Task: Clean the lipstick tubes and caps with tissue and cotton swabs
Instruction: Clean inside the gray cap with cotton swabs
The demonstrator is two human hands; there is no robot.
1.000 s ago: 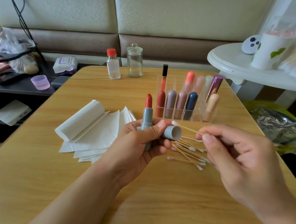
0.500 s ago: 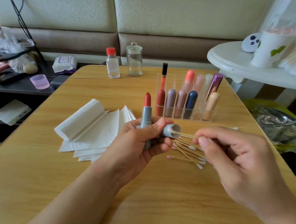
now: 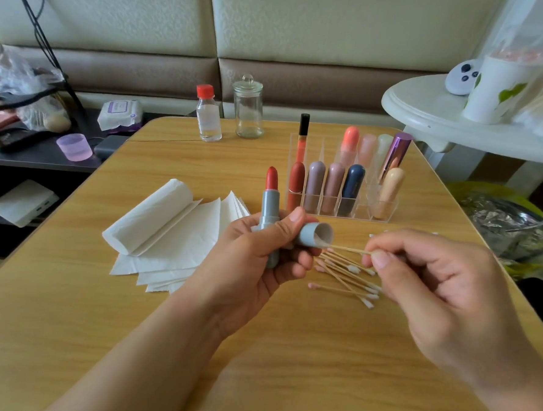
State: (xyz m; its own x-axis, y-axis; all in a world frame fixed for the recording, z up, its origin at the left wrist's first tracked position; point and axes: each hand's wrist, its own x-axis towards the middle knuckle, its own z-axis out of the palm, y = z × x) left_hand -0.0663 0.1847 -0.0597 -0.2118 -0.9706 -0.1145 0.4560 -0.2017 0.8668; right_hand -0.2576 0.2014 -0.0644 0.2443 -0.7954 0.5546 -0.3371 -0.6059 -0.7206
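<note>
My left hand (image 3: 254,261) grips an open grey-blue lipstick tube (image 3: 271,205), upright with its red bullet showing, and also pinches the matching grey cap (image 3: 315,235), whose open mouth faces right. My right hand (image 3: 433,288) pinches a wooden cotton swab (image 3: 348,249) by its stick. The swab's far tip sits at the lower rim of the cap's mouth. A pile of several cotton swabs (image 3: 348,276) lies on the table under both hands. Folded white tissues (image 3: 167,230) lie to the left.
A clear acrylic organizer (image 3: 387,209) holds several lipsticks behind my hands. A small red-capped bottle (image 3: 208,114) and a glass jar (image 3: 247,108) stand at the wooden table's (image 3: 253,379) far edge. A white side table (image 3: 444,120) stands at right, a dark shelf (image 3: 28,158) at left.
The swab tip first entered the cap's mouth, then slid down to its lower rim. My right hand has shifted slightly lower. The left hand's grip is unchanged.
</note>
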